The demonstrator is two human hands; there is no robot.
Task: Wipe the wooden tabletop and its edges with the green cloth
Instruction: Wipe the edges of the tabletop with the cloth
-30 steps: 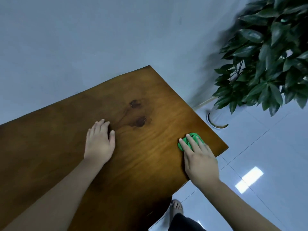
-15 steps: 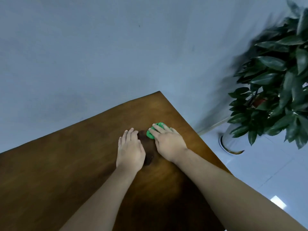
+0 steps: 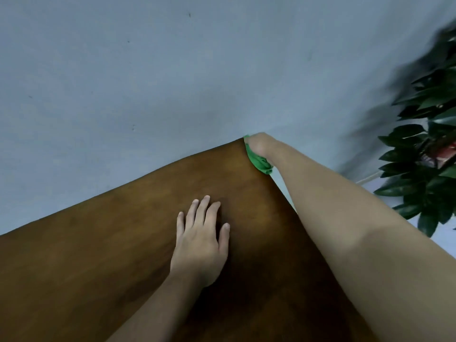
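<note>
The brown wooden tabletop (image 3: 111, 243) fills the lower left of the head view and narrows to a far corner near the wall. My right hand (image 3: 260, 144) reaches to that far corner and grips the green cloth (image 3: 259, 161), which is pressed against the table's right edge just below the corner. Most of the cloth is hidden under the hand. My left hand (image 3: 201, 239) lies flat on the tabletop with its fingers spread, holding nothing, well short of the corner.
A pale blue-grey wall (image 3: 172, 82) stands directly behind the table's far edge. A leafy potted plant (image 3: 424, 164) stands to the right of the table, close to my right arm. A strip of light floor shows between them.
My right hand has carried the cloth from the tabletop near my left hand out to the far corner and over the right edge. My left hand has stayed flat on the table.
</note>
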